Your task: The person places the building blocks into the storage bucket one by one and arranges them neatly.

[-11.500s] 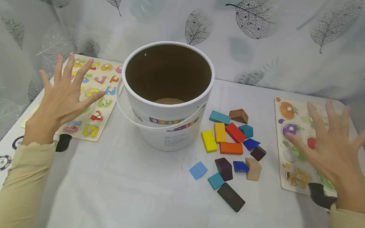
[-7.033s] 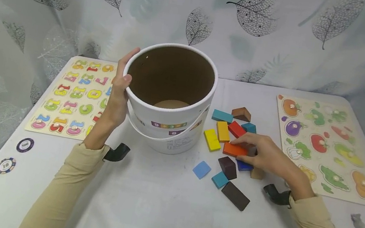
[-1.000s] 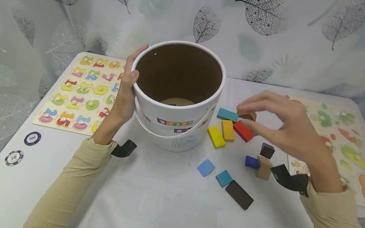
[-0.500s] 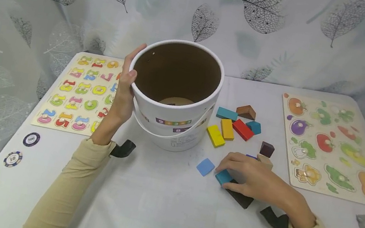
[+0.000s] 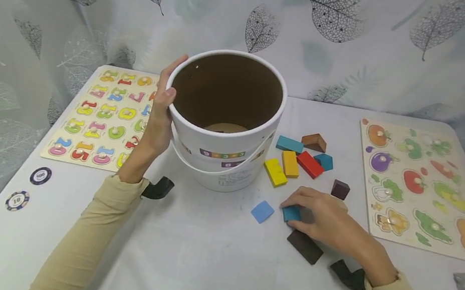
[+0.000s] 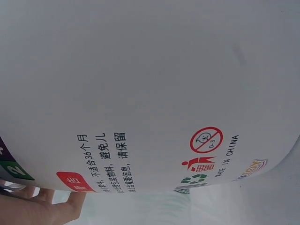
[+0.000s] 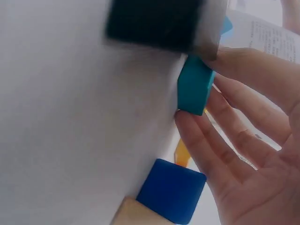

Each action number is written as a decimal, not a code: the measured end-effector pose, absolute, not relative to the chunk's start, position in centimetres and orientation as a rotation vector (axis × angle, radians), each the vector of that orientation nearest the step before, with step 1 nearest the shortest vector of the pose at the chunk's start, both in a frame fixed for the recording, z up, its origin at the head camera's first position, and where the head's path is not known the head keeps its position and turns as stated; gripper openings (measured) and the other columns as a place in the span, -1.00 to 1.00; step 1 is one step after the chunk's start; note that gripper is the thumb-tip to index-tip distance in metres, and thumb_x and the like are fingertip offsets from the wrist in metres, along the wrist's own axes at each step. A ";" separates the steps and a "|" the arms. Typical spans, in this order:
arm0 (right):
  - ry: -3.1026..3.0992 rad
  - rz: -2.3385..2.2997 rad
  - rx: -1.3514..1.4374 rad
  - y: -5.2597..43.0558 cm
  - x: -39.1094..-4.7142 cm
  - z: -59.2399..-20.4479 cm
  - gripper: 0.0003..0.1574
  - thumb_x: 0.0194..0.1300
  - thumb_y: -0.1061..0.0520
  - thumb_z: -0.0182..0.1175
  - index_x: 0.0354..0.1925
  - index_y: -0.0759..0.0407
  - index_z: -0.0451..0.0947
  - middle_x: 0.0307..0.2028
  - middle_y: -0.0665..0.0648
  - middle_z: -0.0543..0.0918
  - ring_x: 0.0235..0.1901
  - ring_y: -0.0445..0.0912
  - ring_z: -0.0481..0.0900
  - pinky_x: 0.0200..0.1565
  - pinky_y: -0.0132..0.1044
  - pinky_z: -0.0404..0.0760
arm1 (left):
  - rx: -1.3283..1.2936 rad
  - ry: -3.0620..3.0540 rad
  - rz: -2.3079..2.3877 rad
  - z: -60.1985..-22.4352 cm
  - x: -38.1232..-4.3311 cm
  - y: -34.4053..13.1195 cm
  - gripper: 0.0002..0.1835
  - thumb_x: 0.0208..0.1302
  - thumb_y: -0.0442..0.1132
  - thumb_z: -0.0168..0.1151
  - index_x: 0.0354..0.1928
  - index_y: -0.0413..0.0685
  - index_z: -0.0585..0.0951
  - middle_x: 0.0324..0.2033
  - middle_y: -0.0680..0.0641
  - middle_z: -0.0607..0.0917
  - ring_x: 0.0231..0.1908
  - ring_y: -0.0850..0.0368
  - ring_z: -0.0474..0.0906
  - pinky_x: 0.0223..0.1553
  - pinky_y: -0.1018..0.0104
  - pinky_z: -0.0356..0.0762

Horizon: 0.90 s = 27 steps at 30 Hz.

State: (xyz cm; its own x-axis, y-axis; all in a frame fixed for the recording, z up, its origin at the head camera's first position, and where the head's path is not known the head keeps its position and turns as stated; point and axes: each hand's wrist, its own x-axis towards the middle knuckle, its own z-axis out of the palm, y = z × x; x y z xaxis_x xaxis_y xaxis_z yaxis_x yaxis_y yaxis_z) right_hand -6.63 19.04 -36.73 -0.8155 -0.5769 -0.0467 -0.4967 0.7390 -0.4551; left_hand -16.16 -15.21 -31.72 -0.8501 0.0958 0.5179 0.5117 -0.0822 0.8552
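My left hand [image 5: 160, 118] grips the rim of a white bucket [image 5: 223, 143] at its left side, thumb at the lip. The left wrist view is mostly the bucket's printed wall [image 6: 154, 103]. In front of the bucket's right side, my right hand [image 5: 330, 221] pinches a small teal block [image 5: 291, 214] between thumb and fingers; the right wrist view shows it at the fingertips too. A dark brown block [image 5: 304, 246] lies just below that hand, and a light blue block [image 5: 262, 212] to its left. Blue [image 7: 173, 190] and plain wooden [image 7: 136, 213] blocks sit beside the fingers.
Yellow [image 5: 275, 173], amber [image 5: 290, 164], red [image 5: 310, 165] and other blocks lie right of the bucket. A number puzzle board [image 5: 104, 119] lies left, a vegetable puzzle board [image 5: 415, 199] right. Two chips [image 5: 17, 200] lie near the left edge.
Since the oldest frame, the left hand has taken the bucket's rim and several blocks have left the pile. Lately the right hand came down and shifted the teal block away from the dark brown one.
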 end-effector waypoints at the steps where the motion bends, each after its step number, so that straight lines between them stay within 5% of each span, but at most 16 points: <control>1: 2.744 -0.653 -0.858 19.1 -6.7 -36.6 -0.53 -0.01 0.07 0.50 -0.05 0.01 0.70 -0.15 -0.08 0.67 -0.16 -0.19 0.62 -0.17 -0.31 0.66 | -0.662 -1.898 -2.009 -31.7 -16.2 -15.2 -0.20 0.22 0.26 -0.13 0.47 0.10 0.17 0.33 -0.14 0.34 0.28 -0.18 0.25 0.22 0.06 0.28; 5: 2.744 -0.738 -0.913 19.4 -7.4 -35.0 -0.52 0.00 0.14 0.49 -0.03 0.04 0.69 -0.15 -0.07 0.67 -0.16 -0.19 0.58 -0.12 -0.26 0.67 | -0.667 -1.895 -2.020 -31.8 -16.3 -15.1 -0.20 0.21 0.24 -0.14 0.47 0.08 0.16 0.33 -0.14 0.34 0.27 -0.19 0.25 0.22 0.07 0.29; 12: 2.948 -1.144 -1.230 20.0 -10.9 -27.3 -0.36 -0.20 0.37 0.54 -0.03 0.14 0.69 -0.15 -0.02 0.70 -0.14 -0.36 0.57 -0.09 -0.60 0.49 | -0.666 -1.897 -2.014 -31.7 -16.2 -15.2 -0.19 0.20 0.28 -0.12 0.46 0.11 0.17 0.33 -0.15 0.34 0.27 -0.20 0.26 0.21 0.08 0.30; 17: 2.835 -1.542 -1.372 17.1 -13.7 -22.7 -0.37 -0.16 0.52 0.45 -0.01 0.34 0.64 -0.10 0.02 0.69 -0.09 -0.26 0.63 0.08 -0.51 0.52 | -0.680 -1.892 -2.018 -31.7 -16.2 -15.3 -0.17 0.19 0.30 -0.11 0.47 0.11 0.16 0.33 -0.17 0.33 0.27 -0.21 0.26 0.22 0.07 0.31; 27: 2.753 -1.457 -1.607 11.5 -16.3 -20.9 -0.52 -0.03 0.37 0.45 -0.05 0.32 0.66 -0.15 0.17 0.70 -0.15 -0.24 0.64 0.01 -0.40 0.60 | -0.680 -1.898 -2.026 -31.6 -16.2 -15.4 -0.18 0.19 0.30 -0.10 0.46 0.12 0.16 0.33 -0.15 0.35 0.28 -0.19 0.27 0.24 0.04 0.30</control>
State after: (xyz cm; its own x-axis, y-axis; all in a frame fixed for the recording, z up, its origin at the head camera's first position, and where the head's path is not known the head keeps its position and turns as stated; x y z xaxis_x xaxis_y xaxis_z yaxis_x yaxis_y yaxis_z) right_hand -16.31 11.51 -20.93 -0.5278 -0.5490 0.6481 -0.8446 0.2586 -0.4688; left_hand -16.19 -15.36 -31.62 -0.8493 0.1112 0.5161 0.5077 -0.0956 0.8562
